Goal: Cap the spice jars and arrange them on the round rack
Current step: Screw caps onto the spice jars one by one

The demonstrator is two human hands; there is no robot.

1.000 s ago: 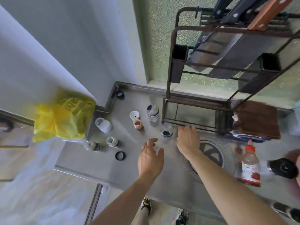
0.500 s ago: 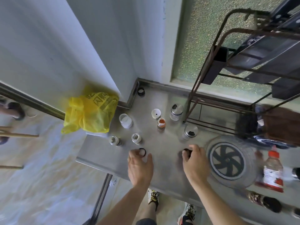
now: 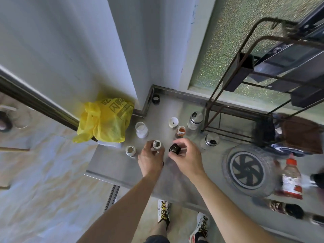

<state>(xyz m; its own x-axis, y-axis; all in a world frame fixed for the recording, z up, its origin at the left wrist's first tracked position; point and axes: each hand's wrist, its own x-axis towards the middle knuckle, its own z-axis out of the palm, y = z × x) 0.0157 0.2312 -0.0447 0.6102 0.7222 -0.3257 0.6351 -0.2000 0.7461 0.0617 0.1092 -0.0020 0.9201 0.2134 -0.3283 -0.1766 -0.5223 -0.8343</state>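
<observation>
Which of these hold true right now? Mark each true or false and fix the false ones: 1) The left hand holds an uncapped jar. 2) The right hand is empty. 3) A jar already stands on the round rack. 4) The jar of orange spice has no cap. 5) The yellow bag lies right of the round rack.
1) True: the left hand grips an uncapped jar.
2) False: the right hand pinches a black cap.
3) False: the round rack carries no jar; the jars stand on the steel counter.
4) True: the orange spice jar is open on top.
5) False: the yellow bag lies far left of the rack.
</observation>
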